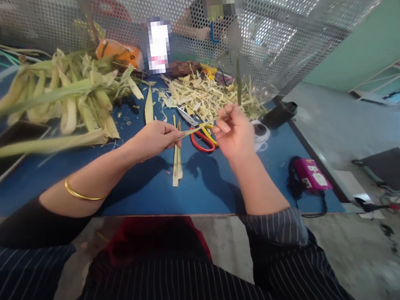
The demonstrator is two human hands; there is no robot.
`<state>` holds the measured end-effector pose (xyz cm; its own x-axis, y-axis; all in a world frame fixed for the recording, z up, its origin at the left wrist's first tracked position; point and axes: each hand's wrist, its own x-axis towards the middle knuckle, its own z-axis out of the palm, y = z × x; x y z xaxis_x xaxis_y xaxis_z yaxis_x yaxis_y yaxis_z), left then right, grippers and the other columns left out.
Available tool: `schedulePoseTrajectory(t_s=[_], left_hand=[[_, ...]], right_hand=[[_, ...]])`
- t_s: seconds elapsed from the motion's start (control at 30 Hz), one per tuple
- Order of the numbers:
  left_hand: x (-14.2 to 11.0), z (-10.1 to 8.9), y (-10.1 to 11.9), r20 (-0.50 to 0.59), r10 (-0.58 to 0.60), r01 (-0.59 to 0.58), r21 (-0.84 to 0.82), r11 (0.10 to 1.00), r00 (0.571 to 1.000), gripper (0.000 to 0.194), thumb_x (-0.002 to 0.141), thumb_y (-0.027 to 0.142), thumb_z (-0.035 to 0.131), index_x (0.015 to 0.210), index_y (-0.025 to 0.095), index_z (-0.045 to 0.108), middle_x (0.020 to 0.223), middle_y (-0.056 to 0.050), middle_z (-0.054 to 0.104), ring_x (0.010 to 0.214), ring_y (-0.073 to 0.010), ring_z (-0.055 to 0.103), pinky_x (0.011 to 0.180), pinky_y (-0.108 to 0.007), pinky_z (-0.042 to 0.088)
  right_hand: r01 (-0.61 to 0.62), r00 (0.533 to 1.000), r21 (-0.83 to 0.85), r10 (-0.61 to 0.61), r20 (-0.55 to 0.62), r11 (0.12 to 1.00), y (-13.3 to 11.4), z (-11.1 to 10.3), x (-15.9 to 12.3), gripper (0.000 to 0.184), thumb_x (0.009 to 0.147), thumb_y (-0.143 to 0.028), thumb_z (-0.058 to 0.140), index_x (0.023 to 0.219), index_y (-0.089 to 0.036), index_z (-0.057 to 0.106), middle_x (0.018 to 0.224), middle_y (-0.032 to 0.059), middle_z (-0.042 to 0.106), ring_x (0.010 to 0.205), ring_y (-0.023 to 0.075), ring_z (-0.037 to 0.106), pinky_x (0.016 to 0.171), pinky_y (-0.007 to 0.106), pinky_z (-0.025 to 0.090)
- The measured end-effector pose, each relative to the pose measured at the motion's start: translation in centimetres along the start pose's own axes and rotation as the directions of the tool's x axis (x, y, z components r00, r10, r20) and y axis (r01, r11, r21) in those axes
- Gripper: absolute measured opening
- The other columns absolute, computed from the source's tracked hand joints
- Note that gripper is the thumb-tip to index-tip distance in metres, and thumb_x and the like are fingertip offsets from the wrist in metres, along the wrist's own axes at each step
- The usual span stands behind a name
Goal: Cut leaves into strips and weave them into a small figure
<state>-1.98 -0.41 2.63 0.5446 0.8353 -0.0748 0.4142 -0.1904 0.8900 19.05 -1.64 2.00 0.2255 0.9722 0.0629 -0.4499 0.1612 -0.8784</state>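
Leaf strip: the pale, narrow strip [199,128] spans the gap between my two hands, near-straight and slightly rising to the right.
Handling: I judge it very light, thin and flexible, liable to split along its length or crease if bent sharply; slipperiness I cannot tell.
Grip points: best taken near each end between thumb and fingertip, with an even, gentle pull.
Left hand: my left hand [158,138] pinches the strip's near end, knuckles up, forearm reaching in from the left.
Right hand: my right hand [234,129] pinches the far end, fingers curled, palm side towards me, forearm upright.
Green tip: a narrow green blade [238,83] rises above my right hand; whether it joins the strip, I cannot tell.
Below left fingers: cut strips [176,167] lie on the blue table [147,189].
Between hands: scissors [208,134] lie beneath the strip.
Beyond right hand: leaf scraps [201,94], heaped.
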Motion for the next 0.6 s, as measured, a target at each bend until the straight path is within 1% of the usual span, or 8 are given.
schedulePoseTrajectory(t_s=[0.07, 0.13, 0.23, 0.33, 0.4, 0.47, 0.53, 0.6], left_hand=[[-0.2, -0.1, 0.5, 0.029, 0.019, -0.021, 0.071, 0.997, 0.999, 0.033, 0.084, 0.044, 0.053, 0.066, 0.018, 0.061, 0.051, 0.002, 0.044, 0.043, -0.0083, 0.034, 0.046, -0.025, 0.026], [-0.5, -0.3, 1.1, 0.045, 0.048, -0.053, 0.129, 0.990, 0.998, 0.033, 0.083, 0.043, 0.053, 0.063, 0.018, 0.060, 0.050, 0.002, 0.044, 0.044, -0.0090, 0.036, 0.046, -0.025, 0.027], [-0.7, -0.8, 1.8, 0.091, 0.057, -0.068, 0.120, 0.990, 0.994, 0.033, 0.083, 0.043, 0.053, 0.061, 0.019, 0.058, 0.047, 0.002, 0.041, 0.044, -0.0093, 0.034, 0.047, -0.025, 0.026], [-0.8, -1.3, 1.7, 0.104, 0.003, -0.012, 0.087, 0.996, 0.995, 0.033, 0.082, 0.043, 0.053, 0.058, 0.019, 0.054, 0.047, 0.003, 0.038, 0.044, -0.0093, 0.031, 0.047, -0.025, 0.023], [-0.7, -1.7, 1.5, 0.073, -0.027, 0.020, 0.103, 0.994, 0.997, 0.033, 0.081, 0.042, 0.054, 0.057, 0.020, 0.054, 0.047, 0.002, 0.038, 0.045, -0.0097, 0.032, 0.048, -0.026, 0.023], [-0.6, -1.9, 1.2, 0.048, -0.039, 0.033, 0.128, 0.991, 0.998, 0.031, 0.080, 0.042, 0.055, 0.058, 0.020, 0.056, 0.049, 0.002, 0.041, 0.046, -0.0103, 0.033, 0.048, -0.026, 0.024], [-0.5, -2.1, 1.1, 0.048, -0.044, 0.036, 0.150, 0.988, 0.998, 0.030, 0.079, 0.043, 0.055, 0.060, 0.020, 0.058, 0.050, 0.001, 0.043, 0.047, -0.0109, 0.035, 0.049, -0.026, 0.025], [-0.5, -2.3, 1.2, 0.057, -0.051, 0.040, 0.174, 0.984, 0.997, 0.030, 0.078, 0.043, 0.054, 0.059, 0.020, 0.059, 0.051, 0.001, 0.044, 0.047, -0.0111, 0.035, 0.049, -0.026, 0.025]], right_hand=[[-0.050, 0.999, 0.041, 0.051, -0.012, 0.998, -0.3, -0.1, 0.0, 0.031, 0.088, -0.039, 0.055, 0.067, -0.021, 0.042, 0.053, -0.0107, 0.041, 0.033, 0.0016, 0.021, 0.035, 0.016, 0.031], [-0.070, 0.997, 0.047, 0.071, -0.012, 0.996, -0.4, -0.1, -0.1, 0.035, 0.090, -0.038, 0.052, 0.064, -0.021, 0.037, 0.047, -0.0120, 0.028, 0.032, 0.0027, 0.015, 0.031, 0.016, 0.023], [-0.044, 0.999, 0.004, 0.044, 0.023, 0.999, -0.4, 0.1, -0.2, 0.038, 0.090, -0.041, 0.052, 0.062, -0.022, 0.035, 0.046, -0.0119, 0.019, 0.031, 0.0041, 0.012, 0.030, 0.018, 0.019], [-0.013, 0.998, 0.005, 0.013, 0.057, 1.000, -0.6, 0.2, -0.1, 0.032, 0.089, -0.035, 0.055, 0.064, -0.021, 0.041, 0.047, -0.0115, 0.023, 0.032, 0.0035, 0.016, 0.032, 0.017, 0.025], [-0.001, 0.998, 0.037, -0.002, 0.060, 0.999, -0.9, 0.1, 0.1, 0.022, 0.089, -0.030, 0.056, 0.070, -0.021, 0.049, 0.051, -0.0112, 0.032, 0.034, 0.0021, 0.023, 0.036, 0.016, 0.031], [0.017, 0.998, 0.041, -0.020, 0.057, 0.999, -1.1, 0.0, 0.3, 0.015, 0.090, -0.030, 0.056, 0.077, -0.022, 0.054, 0.056, -0.0105, 0.041, 0.036, 0.0013, 0.029, 0.039, 0.015, 0.035], [0.039, 0.998, 0.005, -0.039, 0.046, 0.999, -1.3, -0.2, 0.4, 0.018, 0.090, -0.036, 0.055, 0.079, -0.022, 0.056, 0.057, -0.0099, 0.045, 0.037, 0.0015, 0.031, 0.039, 0.015, 0.036], [0.044, 0.999, -0.041, -0.043, 0.022, 0.998, -1.3, -0.4, 0.5, 0.025, 0.089, -0.044, 0.054, 0.076, -0.022, 0.055, 0.053, -0.0103, 0.041, 0.035, 0.0023, 0.028, 0.036, 0.016, 0.034]])
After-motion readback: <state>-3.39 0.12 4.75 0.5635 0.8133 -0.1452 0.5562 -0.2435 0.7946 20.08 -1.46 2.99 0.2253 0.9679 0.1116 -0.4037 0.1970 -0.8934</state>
